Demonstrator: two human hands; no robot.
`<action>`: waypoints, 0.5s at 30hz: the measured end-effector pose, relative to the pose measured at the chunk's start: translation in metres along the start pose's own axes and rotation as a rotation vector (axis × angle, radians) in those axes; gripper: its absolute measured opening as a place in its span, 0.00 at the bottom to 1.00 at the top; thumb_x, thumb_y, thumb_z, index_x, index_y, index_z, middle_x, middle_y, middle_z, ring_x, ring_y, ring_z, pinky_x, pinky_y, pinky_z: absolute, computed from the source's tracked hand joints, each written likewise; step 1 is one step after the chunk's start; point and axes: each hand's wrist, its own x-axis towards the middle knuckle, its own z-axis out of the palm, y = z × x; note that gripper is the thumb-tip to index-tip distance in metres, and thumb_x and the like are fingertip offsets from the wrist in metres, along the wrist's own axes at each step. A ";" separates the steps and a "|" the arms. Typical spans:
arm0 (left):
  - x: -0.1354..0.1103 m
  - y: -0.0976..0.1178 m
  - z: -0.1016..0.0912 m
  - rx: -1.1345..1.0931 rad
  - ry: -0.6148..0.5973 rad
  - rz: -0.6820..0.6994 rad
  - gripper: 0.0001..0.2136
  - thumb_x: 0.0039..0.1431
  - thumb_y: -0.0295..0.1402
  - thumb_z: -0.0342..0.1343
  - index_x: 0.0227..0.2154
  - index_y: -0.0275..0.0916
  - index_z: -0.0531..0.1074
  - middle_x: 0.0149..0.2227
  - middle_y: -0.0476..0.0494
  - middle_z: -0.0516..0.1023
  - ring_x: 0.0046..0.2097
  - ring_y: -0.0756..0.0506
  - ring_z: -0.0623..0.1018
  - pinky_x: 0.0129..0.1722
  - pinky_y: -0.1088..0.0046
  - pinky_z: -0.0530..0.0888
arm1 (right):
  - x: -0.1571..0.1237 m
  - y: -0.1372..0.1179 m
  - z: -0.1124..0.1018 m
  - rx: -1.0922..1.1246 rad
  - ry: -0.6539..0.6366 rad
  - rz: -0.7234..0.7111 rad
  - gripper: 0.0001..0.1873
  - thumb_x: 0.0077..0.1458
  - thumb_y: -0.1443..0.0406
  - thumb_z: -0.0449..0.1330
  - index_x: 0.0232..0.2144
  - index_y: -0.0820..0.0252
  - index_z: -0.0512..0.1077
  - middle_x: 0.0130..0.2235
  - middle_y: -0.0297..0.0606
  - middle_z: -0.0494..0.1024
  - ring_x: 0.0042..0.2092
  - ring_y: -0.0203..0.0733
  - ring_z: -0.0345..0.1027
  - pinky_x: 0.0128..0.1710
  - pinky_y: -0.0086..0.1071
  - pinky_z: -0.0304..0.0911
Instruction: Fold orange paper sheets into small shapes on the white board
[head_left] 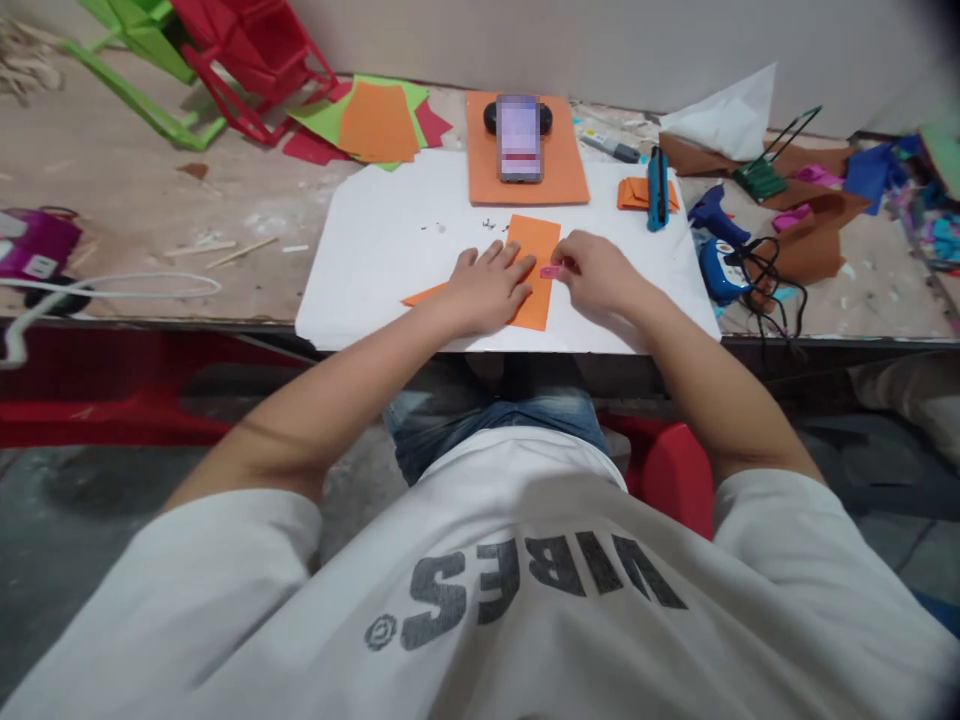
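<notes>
An orange foam sheet [537, 243] lies on a white board [390, 240] on the table in front of me. My left hand [487, 285] rests flat on the sheet with its fingers stretched out, holding it down. My right hand [596, 272] is closed in a pinch on a small pink object [550, 271], which touches the sheet's right side. What the pink object is I cannot make out for sure.
A phone [519, 137] stands on a larger orange sheet [570, 165] at the back. A blue glue gun [712, 215], cables and felt scraps lie at the right. Coloured sheets [375, 120] and red and green frames [247, 50] sit at the back left.
</notes>
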 end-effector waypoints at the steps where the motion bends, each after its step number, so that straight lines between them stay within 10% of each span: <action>1: 0.003 -0.004 0.004 -0.002 -0.040 0.007 0.32 0.87 0.42 0.44 0.86 0.43 0.68 0.91 0.30 0.61 0.90 0.24 0.62 0.85 0.32 0.61 | -0.007 -0.005 0.004 0.007 -0.020 -0.017 0.15 0.82 0.52 0.62 0.49 0.51 0.84 0.55 0.51 0.87 0.54 0.63 0.79 0.57 0.53 0.72; 15: 0.001 -0.008 0.010 0.011 -0.127 -0.007 0.35 0.89 0.45 0.39 0.92 0.44 0.56 0.95 0.33 0.47 0.94 0.25 0.50 0.90 0.30 0.49 | -0.053 -0.025 -0.001 0.054 -0.167 -0.383 0.16 0.78 0.64 0.57 0.49 0.56 0.87 0.51 0.52 0.88 0.51 0.59 0.79 0.51 0.47 0.64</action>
